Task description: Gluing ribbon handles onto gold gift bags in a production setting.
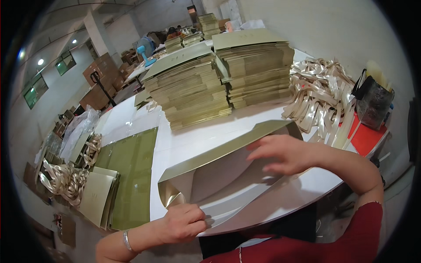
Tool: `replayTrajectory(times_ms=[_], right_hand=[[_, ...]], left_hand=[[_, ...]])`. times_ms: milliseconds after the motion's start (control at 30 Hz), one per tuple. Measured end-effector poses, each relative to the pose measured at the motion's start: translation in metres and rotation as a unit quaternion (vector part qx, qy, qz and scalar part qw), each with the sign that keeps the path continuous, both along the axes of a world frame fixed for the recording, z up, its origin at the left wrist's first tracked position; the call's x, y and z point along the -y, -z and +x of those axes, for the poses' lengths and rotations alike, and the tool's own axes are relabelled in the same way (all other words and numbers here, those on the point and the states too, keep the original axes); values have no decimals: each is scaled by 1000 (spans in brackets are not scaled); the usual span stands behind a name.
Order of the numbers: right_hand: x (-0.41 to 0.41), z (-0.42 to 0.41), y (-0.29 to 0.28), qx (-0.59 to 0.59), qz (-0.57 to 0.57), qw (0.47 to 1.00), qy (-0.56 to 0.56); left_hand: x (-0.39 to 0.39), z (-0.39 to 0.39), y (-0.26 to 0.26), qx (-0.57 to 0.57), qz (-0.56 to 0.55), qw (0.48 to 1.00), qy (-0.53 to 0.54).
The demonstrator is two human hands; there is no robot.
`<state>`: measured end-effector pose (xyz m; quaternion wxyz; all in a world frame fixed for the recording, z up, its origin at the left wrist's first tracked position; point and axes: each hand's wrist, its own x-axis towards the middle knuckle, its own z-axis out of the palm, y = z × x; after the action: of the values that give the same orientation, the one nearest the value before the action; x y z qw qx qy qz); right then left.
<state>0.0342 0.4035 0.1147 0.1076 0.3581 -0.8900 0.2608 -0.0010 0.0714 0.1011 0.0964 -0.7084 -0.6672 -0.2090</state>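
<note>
A gold paper bag [210, 157] lies opened on the white table before me, its pale inside showing. My left hand [185, 222] is closed on the near left edge of the bag, a bracelet on its wrist. My right hand [283, 154] reaches over the bag's mouth at the right, fingers spread; whether its fingertips touch the inner wall I cannot tell. Beyond the bag stand two tall stacks of flat gold paper bags, the left stack [194, 92] and the right stack [260, 72].
Cream satin ribbons [319, 92] lie heaped at the right, beside a dark container [375, 102] holding brushes and a red sheet [365, 134]. At the left are a green board [131, 171], more flat bags [97, 195] and ribbon bundles [65, 180]. A blue fan [144, 51] stands farther back.
</note>
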Motion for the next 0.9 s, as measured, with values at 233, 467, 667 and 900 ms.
replayTrajectory(times_ms=[233,467,667,900], right_hand=[[39,-37,78,-164,150,975,-21],[62,-26,10,246,183,940,149],[32,-14,60,110,152,981,51],[35,-24,72,-342,189,918,74]], left_hand=[[-3,1,2,5,49,999,21],[30,-21,20,-53,61,993,-83],[30,-21,27,-113,83,987,-74],[34,-49,25,30,38,988,-147]])
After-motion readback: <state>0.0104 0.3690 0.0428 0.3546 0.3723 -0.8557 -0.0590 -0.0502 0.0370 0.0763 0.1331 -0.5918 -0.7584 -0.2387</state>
